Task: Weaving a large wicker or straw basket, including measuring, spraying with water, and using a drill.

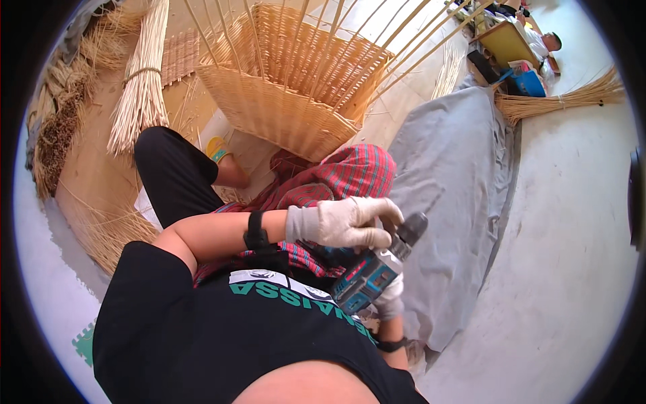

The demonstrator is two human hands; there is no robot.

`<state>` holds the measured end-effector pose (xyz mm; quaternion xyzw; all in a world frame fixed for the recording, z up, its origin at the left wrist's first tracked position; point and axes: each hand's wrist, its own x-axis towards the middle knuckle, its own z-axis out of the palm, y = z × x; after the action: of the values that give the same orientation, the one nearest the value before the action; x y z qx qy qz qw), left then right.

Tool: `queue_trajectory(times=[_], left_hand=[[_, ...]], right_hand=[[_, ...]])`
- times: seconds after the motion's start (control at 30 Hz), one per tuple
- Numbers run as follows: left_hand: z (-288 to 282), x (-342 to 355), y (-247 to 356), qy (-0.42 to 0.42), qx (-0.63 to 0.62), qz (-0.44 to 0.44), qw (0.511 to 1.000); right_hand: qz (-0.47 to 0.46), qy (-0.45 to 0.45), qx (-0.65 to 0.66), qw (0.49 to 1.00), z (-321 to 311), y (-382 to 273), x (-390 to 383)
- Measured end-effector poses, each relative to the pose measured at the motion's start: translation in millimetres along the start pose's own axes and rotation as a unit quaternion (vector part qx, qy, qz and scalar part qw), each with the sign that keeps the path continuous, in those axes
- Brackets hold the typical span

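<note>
A blue-green and black cordless drill (pixel 367 279) is held close to my body, its black chuck (pixel 412 229) tilted up and to the right with a thin bit showing beyond it. My left hand (pixel 346 222), in a whitish work glove, reaches across with thumb and fingers curled at the drill's front collar. Behind the drill, my right hand (pixel 390 299), gloved too, supports it from the handle side; most of its fingers are hidden by the drill body. Beyond my knees stands a half-woven wicker basket (pixel 282 111) with long upright stakes sticking out of its rim.
A red checked cloth (pixel 356 168) covers my lap. To the right lies a grey cloth (pixel 444 161) over something long. Bundles of pale canes (pixel 141 101) lie at the left, another cane bundle (pixel 565 101) at the far right. A person (pixel 538 47) sits in the back right.
</note>
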<state>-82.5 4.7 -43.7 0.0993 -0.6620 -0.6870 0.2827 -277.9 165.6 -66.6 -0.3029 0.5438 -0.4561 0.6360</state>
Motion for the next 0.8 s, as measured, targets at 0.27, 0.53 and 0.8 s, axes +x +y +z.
queue_trajectory(times=[0.27, 0.53, 0.8], left_hand=[[-73.9, 10.6, -39.8, 0.503, 0.28, 0.021, 0.817], [-100.6, 35.8, -62.7, 0.44, 0.356, 0.023, 0.824], [-94.6, -9.4, -33.4, 0.382, 0.318, -0.045, 0.866]], right_hand=[[-0.329, -0.035, -0.273, 0.903, 28.3, 32.8, 42.1], [-0.291, -0.158, -0.112, 0.937, 47.4, 8.1, 59.2], [-0.12, -0.04, 0.116, 0.985, 33.5, -18.8, 61.0]])
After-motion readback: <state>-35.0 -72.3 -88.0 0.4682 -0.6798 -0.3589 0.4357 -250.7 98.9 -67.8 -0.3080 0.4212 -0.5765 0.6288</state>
